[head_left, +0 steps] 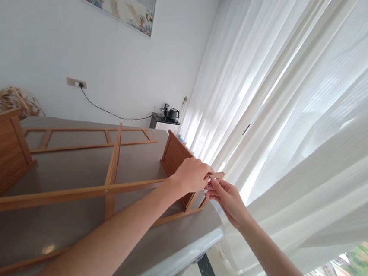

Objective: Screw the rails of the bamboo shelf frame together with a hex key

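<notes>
left hand (191,174) curled at end of wooden rail (62,196); cannot tell whether its fingers clamp. right hand (228,198) just beside, fingers pinched on small shiny piece (207,188), too small to identify. rail spans above grey bench (180,238).

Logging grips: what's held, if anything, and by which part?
The right hand seems to pinch something small and shiny, part unclear; the left hand, at a wooden rail, hides its grip.

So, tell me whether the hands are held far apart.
No, the left hand and right hand are close together near one end of the long wooden bar.
</notes>
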A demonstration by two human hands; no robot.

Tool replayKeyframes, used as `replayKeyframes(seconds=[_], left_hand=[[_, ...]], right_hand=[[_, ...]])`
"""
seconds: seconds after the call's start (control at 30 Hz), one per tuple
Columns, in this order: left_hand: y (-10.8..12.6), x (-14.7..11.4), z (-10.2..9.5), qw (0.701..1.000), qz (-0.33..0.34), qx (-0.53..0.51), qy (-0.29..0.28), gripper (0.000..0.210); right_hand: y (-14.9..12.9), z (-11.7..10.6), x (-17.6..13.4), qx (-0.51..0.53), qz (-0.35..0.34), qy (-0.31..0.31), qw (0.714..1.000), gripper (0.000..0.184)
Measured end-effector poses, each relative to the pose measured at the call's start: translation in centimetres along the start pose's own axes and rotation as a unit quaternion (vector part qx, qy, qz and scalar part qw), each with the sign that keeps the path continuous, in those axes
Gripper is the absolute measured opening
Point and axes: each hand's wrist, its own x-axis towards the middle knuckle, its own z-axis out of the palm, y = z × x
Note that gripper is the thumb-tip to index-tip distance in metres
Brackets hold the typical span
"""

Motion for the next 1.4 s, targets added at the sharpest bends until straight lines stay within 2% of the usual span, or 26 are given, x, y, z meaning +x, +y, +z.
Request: replayKeyframes(seconds=[0.17,0.37,0.53,0.7,0.8,0.9,1.0,1.13,1.23,1.33,1.4], left_hand=[[0.1,-0.1,-0.2,1.0,-0.008,-0.001,-0.001,0.032],[0.2,-0.2,-0.3,1.0,-0.011,-0.01,-0.005,0.036],[0.1,-0.2,-0.3,1.0,-0.01,-0.011,-0.008,0.033],[0.1,-0.2,-0.3,1.0,-0.009,-0.015,-0.011,0.035],[0.2,-0.2,-0.4,1.0,-0.01,-0.016,-0.009,0.032],[0.1,-0.2,-0.4,1.0,-0.01,-0.017,-0.008,0.03],[0.1,-0.2,-0.5,1.0,-0.007,-0.017,-0.009,0.031],[0.1,-0.3,-0.5,1.0,-0.003,-0.011,-0.009,0.032],[0.2,-0.3,-0.5,1.0,-0.001,-0.008,-0.006,0.029],[0.2,-0.2,-0.5,1.0,0.001,-0.006,-0.006,0.024],[0.1,-0.2,-0.4,1.0,0.001,-0.006,-0.007,0.023]], right_hand=[[0.3,-0.1,-0.7,-0.012,0.003,0.028,1.0,0.056],[1.1,-1.1,-1.3,-0.147,-0.063,0.071,0.985,0.039],[1.7,-1.4,-0.6,-0.26,-0.145,0.083,0.951,0.032],[1.8,-1.9,-0.2,-0.359,-0.234,0.08,0.9,0.031],[1.8,-2.2,-0.2,-0.4,-0.28,0.072,0.87,0.032],[1.5,-2.6,-0.2,-0.415,-0.301,0.062,0.857,0.032],[1.0,-3.0,-0.1,-0.403,-0.299,0.045,0.864,0.035],[0.6,-3.4,0.4,-0.348,-0.261,0.021,0.9,0.034],[0.6,-3.0,0.6,-0.275,-0.202,0.016,0.94,0.032],[0.4,-1.7,0.5,-0.174,-0.122,0.005,0.977,0.043],[0.1,-0.9,0.2,-0.109,-0.077,-0.007,0.991,0.052]])
